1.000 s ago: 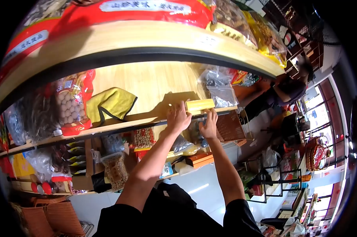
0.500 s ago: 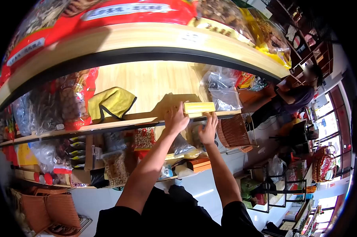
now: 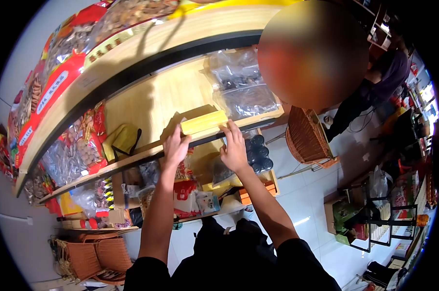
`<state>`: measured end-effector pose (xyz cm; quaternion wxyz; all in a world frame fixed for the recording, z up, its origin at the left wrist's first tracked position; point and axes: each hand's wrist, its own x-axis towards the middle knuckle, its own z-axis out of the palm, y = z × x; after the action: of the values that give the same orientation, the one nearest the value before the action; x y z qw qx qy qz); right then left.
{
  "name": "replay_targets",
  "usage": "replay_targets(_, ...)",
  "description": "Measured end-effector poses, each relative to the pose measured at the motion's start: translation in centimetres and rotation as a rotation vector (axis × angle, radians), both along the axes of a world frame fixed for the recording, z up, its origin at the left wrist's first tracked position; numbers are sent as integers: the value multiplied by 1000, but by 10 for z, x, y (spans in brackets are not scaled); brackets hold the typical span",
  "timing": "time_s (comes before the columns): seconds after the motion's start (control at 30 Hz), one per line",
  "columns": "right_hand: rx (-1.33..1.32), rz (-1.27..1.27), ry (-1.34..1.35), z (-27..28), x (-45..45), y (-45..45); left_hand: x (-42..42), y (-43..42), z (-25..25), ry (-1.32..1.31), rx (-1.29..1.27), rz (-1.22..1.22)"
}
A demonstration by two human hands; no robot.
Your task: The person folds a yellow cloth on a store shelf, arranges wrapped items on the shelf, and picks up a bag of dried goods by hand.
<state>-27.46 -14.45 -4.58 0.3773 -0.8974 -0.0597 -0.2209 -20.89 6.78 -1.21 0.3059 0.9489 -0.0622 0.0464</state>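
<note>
A yellow rectangular box [image 3: 203, 122] lies at the front edge of the wooden shelf [image 3: 156, 104], between my two hands. My left hand [image 3: 176, 147] has its fingers at the box's left end and closes on it. My right hand [image 3: 234, 149] touches the right end with its fingertips, the thumb lower down. To the right of the box are clear plastic bags [image 3: 248, 101] with dark contents. A yellow cloth with dark trim [image 3: 123, 140] rests to the left, beside red bags of round brown items [image 3: 87, 140].
Packaged goods [image 3: 185, 196] fill the lower shelf. An upper shelf edge [image 3: 132, 58] curves overhead. Wicker chairs [image 3: 304, 136] stand at right and lower left [image 3: 100, 257]. A person in dark clothes [image 3: 379, 87] is at the upper right, near a large blurred patch.
The view has turned and shifted right. The shelf now slants up to the right, and more of the clear bags shows. Both hands stay at the yellow box.
</note>
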Motion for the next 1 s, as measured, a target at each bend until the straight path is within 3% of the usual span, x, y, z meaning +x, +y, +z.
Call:
replay_targets(0.07,-84,19,62,4,-2,-5,4,3,-9,-72,-68,-23)
replay_targets(0.13,-101,48,100,11,-6,-9,14,8,-22,7,-400,-131)
replay_targets(0.2,-129,77,119,15,-6,-13,18,11,-30,32,-459,-106)
replay_targets(0.53,-232,39,216,23,-7,-7,30,13,-36,66,-424,-108)
replay_targets(0.6,-225,29,212,21,-7,-5,37,16,-51,-82,-412,-110)
replay_targets(0.63,-236,28,210,23,-6,-4,17,6,-7,93,-208,-43)
replay_targets(0.67,-241,12,228,26,-7,-3,9,-2,8,90,-220,-43)
replay_targets(0.73,-259,-2,241,29,-6,3,0,-9,19,124,17,73)
replay_targets(0.77,-228,-30,214,27,-6,6,3,-6,3,99,-56,71)
replay_targets(0.8,-200,-55,186,25,-5,10,-6,-9,25,206,-91,41)
replay_targets(1.0,-278,-147,74,13,4,23,-4,-8,12,18,74,-4)
